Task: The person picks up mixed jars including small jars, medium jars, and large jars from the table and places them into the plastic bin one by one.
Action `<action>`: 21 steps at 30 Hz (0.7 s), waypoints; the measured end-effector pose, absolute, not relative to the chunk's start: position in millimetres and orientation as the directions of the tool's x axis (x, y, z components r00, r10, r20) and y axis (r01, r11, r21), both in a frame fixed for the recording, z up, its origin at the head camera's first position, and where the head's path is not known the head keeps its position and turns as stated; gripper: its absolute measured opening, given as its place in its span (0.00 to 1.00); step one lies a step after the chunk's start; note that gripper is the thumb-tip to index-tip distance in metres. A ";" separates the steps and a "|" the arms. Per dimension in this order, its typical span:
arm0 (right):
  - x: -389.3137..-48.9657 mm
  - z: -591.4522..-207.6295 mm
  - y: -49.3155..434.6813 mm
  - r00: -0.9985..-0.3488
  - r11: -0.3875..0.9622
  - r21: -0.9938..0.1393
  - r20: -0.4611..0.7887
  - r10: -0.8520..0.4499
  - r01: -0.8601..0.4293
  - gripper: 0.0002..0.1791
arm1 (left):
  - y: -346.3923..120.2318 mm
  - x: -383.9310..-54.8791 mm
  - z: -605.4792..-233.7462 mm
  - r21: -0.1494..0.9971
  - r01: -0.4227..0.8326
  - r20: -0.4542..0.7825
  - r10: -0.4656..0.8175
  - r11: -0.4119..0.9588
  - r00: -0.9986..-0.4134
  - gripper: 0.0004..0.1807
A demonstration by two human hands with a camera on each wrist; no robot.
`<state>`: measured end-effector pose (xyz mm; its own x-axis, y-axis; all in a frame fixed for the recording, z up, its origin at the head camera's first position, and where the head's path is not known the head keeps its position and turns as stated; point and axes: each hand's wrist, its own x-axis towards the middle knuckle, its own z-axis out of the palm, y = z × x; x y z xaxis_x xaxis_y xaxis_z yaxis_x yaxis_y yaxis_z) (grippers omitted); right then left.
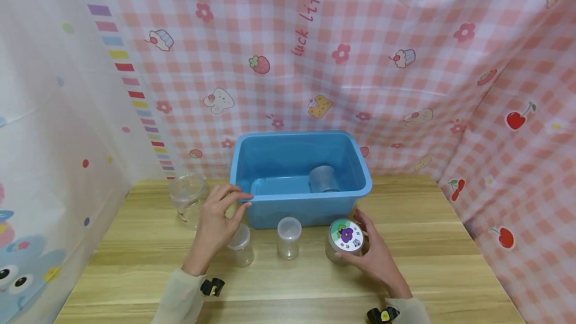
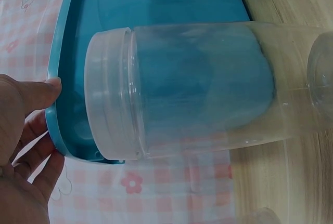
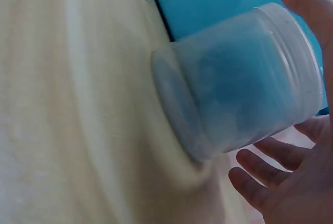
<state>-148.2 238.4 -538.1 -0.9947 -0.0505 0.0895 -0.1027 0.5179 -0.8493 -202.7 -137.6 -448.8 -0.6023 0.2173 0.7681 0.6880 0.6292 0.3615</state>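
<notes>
My left hand (image 1: 220, 219) pinches the front left corner of a blue plastic tub (image 1: 297, 209), thumb and fingers on either side of its rim. A clear jar (image 1: 323, 179) lies inside the tub at the right. Close by the left hand stands a small clear jar with a whitish lid (image 1: 241, 246), large in the left wrist view. My right hand (image 1: 375, 259) is spread around a wider clear jar (image 1: 344, 241) with a purple flower sticker on its lid. In the right wrist view, the fingers (image 3: 255, 187) stand slightly apart from that jar's side.
Another small lidded jar (image 1: 288, 239) stands in front of the tub's middle. A larger clear container (image 1: 188, 191) is left of the tub, partly behind the left hand. The wooden table (image 1: 270, 294) ends at a pink checked cloth (image 1: 288, 89) behind the tub.
</notes>
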 end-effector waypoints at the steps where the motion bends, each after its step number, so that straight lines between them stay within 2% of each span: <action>1: -147.4 -540.1 237.8 -0.995 0.524 -0.846 0.086 -0.048 -0.098 0.66 | -137.6 -202.7 -448.7 0.362 0.687 0.767 0.219 0.630 -0.604 0.12; 4: -145.5 -545.5 235.8 -0.996 0.526 -0.846 0.078 -0.038 -0.086 0.64 | -137.5 -202.5 -448.2 0.374 0.680 0.755 0.219 0.630 -0.618 0.11; 11: -144.2 -554.8 232.6 -0.995 0.452 -0.886 0.101 -0.026 -0.102 0.54 | -138.3 -201.8 -448.1 0.397 0.672 0.739 0.217 0.625 -0.638 0.10; 17: -143.5 -555.8 232.1 -0.993 0.448 -0.887 0.115 -0.028 -0.115 0.52 | -138.1 -203.4 -449.6 0.358 0.687 0.770 0.217 0.632 -0.601 0.12; 21: -143.4 -553.9 231.5 -0.994 0.447 -0.888 0.107 -0.024 -0.106 0.52 | -138.1 -202.5 -448.2 0.373 0.676 0.753 0.218 0.635 -0.621 0.10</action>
